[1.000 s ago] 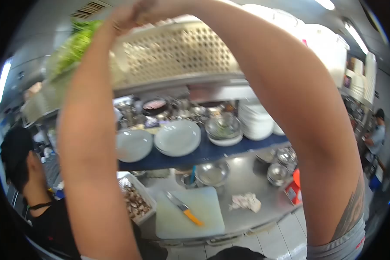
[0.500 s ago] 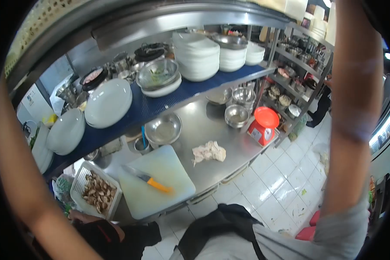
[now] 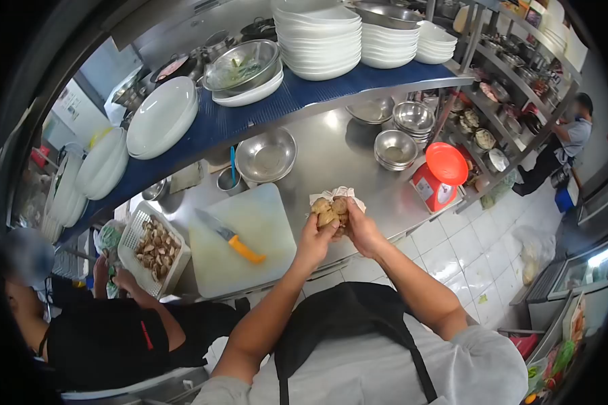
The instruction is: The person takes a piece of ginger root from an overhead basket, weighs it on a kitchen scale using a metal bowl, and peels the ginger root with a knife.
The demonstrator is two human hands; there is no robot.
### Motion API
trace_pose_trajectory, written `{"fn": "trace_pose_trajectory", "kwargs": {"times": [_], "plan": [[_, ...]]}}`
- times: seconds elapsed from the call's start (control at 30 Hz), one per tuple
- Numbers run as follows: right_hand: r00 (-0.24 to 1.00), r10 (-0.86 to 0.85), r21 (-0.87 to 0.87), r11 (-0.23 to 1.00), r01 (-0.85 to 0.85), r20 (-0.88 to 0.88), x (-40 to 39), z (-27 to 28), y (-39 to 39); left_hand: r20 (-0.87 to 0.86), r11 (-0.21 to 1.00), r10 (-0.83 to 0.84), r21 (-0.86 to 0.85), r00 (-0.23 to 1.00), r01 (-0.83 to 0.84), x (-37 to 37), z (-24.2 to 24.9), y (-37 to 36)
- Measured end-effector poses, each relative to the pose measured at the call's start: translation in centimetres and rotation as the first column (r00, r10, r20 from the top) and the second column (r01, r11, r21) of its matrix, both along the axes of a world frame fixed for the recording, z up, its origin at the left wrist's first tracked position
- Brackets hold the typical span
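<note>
Both hands are raised in front of my chest, over the front edge of the steel counter. Between them is a cluster of knobbly tan-brown lumps, their kind unclear. My left hand wraps round the left side of the lumps, and my right hand grips them from the right. Behind the fingers a crumpled whitish cloth lies on the counter, partly hidden. Left of my hands, a knife with an orange handle rests on the white cutting board.
A white basket of cut mushrooms stands left of the board, with a co-worker's hands beside it. Steel bowls and a red scale stand on the counter. Stacked white dishes fill the overhead shelf.
My arms, raised wide on both sides before, have come down and together. The tan-brown lumps are now in my hands, in front of the cloth. The view has tilted lower.
</note>
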State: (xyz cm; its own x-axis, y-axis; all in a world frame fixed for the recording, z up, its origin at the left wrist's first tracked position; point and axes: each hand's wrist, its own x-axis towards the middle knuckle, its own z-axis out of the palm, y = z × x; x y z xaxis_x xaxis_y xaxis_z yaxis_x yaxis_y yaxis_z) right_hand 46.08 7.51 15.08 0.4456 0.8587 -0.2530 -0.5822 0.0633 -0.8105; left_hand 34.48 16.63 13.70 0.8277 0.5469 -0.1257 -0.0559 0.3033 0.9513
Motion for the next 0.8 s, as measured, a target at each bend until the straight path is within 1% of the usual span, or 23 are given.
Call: {"fn": "trace_pose_trajectory", "kwargs": {"times": [0.03,0.1,0.13,0.23,0.33,0.4,0.47,0.5,0.53,0.6,0.63,0.7,0.77,0.8], "plan": [[0.997,0.035,-0.026,0.999,-0.034,0.068,0.6,-0.5,0.0,0.015,1.0,0.012,0.022,1.0,-0.012,0.3,-0.1,0.0],[0.978,0.029,-0.009,1.0,-0.027,0.206,2.0,-1.0,0.1,0.044,0.996,0.047,0.071,0.998,-0.05,1.1,-0.3,-0.2],[0.96,0.015,0.001,1.0,-0.016,0.279,2.5,-1.0,0.1,0.028,0.995,0.052,0.089,0.998,-0.054,1.3,-0.4,-0.3],[0.835,0.148,-0.12,0.988,-0.098,0.53,4.6,-1.8,0.0,-0.003,0.99,0.056,0.126,0.998,-0.055,2.1,-0.8,-0.7],[0.858,0.18,-0.124,0.983,-0.137,0.482,5.8,-2.4,-0.5,-0.034,0.993,0.052,0.109,0.998,-0.048,2.5,-1.0,-1.0],[0.775,0.174,-0.158,0.983,-0.098,0.607,6.8,-3.2,-0.5,-0.078,0.996,0.062,0.066,0.995,-0.056,2.8,-0.9,-1.3],[0.701,0.185,-0.198,0.978,-0.064,0.689,7.5,-3.4,-0.8,-0.138,0.997,-0.022,0.077,0.99,0.033,2.8,-0.8,-1.1],[0.675,0.199,-0.225,0.973,-0.049,0.711,7.4,-1.7,-1.1,-0.17,0.994,-0.068,0.078,0.983,0.082,2.9,-0.8,-1.2],[0.649,0.211,-0.252,0.967,-0.03,0.731,7.4,-0.8,-1.3,-0.216,0.986,-0.083,0.125,0.973,0.112,3.2,-0.6,-1.5],[0.546,0.297,-0.31,0.948,-0.07,0.784,7.8,-1.0,-1.3,-0.309,0.96,-0.112,0.21,0.944,0.183,3.9,-0.3,-2.4],[0.49,0.338,-0.342,0.936,-0.085,0.803,7.9,-1.3,-1.5,-0.314,0.939,-0.065,0.301,0.947,0.165,4.2,-0.5,-2.8],[0.572,0.337,-0.359,0.93,-0.078,0.748,8.2,-1.8,-1.7,-0.307,0.871,0.03,0.475,0.951,0.126,4.6,-1.3,-3.7],[0.638,0.311,-0.359,0.932,-0.057,0.705,8.5,-2.6,-1.9,-0.272,0.881,0.057,0.467,0.961,0.08,4.9,-3.3,-4.1],[0.664,0.288,-0.353,0.935,-0.039,0.69,8.5,-3.2,-2.1,-0.255,0.885,0.071,0.462,0.964,0.057,5.1,-3.5,-4.5]]}}
